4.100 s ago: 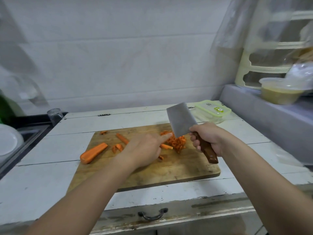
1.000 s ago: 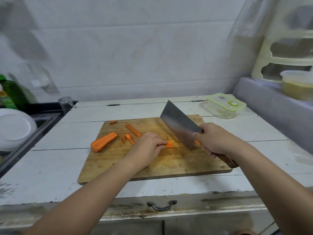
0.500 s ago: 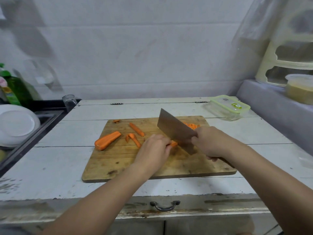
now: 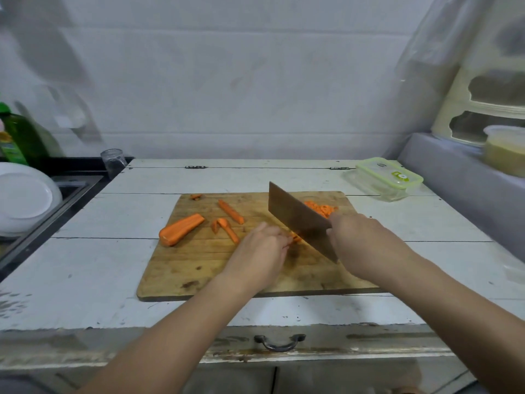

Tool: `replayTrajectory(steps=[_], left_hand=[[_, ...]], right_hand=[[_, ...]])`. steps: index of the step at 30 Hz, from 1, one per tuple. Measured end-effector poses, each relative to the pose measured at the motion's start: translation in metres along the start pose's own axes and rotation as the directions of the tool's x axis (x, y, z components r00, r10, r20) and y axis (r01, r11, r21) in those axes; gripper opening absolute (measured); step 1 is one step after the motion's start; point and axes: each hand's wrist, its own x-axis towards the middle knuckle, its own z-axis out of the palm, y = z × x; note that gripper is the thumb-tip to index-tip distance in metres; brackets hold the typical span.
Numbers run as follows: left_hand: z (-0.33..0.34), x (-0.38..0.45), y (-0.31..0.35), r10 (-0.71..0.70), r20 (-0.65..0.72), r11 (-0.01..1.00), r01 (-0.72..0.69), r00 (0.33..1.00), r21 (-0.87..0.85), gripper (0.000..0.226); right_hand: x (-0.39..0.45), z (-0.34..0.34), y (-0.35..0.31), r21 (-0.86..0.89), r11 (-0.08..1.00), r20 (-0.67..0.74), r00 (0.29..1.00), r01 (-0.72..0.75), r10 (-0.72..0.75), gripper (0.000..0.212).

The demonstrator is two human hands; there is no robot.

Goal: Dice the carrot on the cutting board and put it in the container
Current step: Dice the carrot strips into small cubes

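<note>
Your right hand (image 4: pixel 359 241) grips the cleaver (image 4: pixel 301 220), blade running from upper left to lower right. Your left hand (image 4: pixel 261 251), fingers curled, pins a carrot strip (image 4: pixel 295 238), now cut shorter than before.

Cutting board (image 4: pixel 199 268) is set mid-bench (image 4: pixel 85 265). Carrot half (image 4: pixel 180 230) is laid at its left, sticks (image 4: pixel 230 211) just right of it, diced pile (image 4: pixel 321 209) at far right corner. Cleaver (image 4: pixel 298 217) is held over board centre, probably touching it. Container (image 4: pixel 386 177) is placed behind-right, off the board. Sink (image 4: pixel 65 194) is located left of bench.
</note>
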Motion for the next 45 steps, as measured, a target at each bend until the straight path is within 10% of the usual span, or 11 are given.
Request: replayTrajectory(steps=[45], left_hand=[[-0.005,-0.004,0.006,-0.053,0.025,0.997,0.054,0.998,-0.060,0.030]], right_hand=[[-0.004,0.005,-0.014,-0.090,0.995,-0.020,0.999,0.037,-0.039,0.008]])
